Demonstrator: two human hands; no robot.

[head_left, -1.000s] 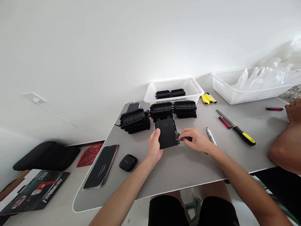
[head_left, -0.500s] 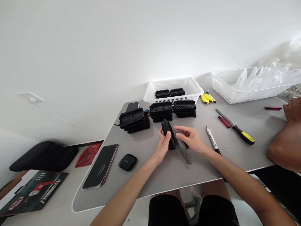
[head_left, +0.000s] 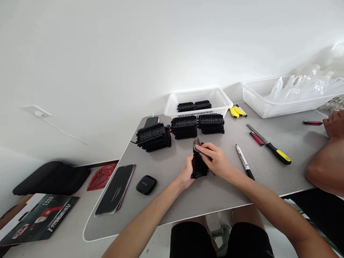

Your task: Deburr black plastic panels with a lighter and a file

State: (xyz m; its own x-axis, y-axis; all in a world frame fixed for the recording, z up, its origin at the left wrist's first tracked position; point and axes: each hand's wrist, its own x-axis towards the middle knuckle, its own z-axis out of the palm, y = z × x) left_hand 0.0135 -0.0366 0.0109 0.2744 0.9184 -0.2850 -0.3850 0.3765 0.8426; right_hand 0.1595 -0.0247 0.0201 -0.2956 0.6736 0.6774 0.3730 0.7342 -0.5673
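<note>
My left hand (head_left: 187, 172) is closed around the side of a black plastic part (head_left: 199, 167), which it holds tilted up above the table. A grey cloth (head_left: 197, 143) is pinched in my right hand (head_left: 215, 157) and pressed against the upper end of that part. My right fingers hide much of the cloth. Behind my hands stand stacks of similar black parts: a left stack (head_left: 152, 137), a middle stack (head_left: 184, 127) and a right stack (head_left: 211, 124).
A white basket (head_left: 172, 100) holds more black parts; another basket (head_left: 264, 109) holds plastic bags. To the right lie a marker (head_left: 244, 161), a file with a black and yellow handle (head_left: 278, 152) and yellow-handled tools (head_left: 236, 111). A phone (head_left: 115, 190) and black case (head_left: 146, 185) lie left. Another person's arm (head_left: 326, 165) rests at right.
The black part has been turned in my left hand, so its ridged side now shows. My right hand has carried the cloth from the part's side to its upper end.
</note>
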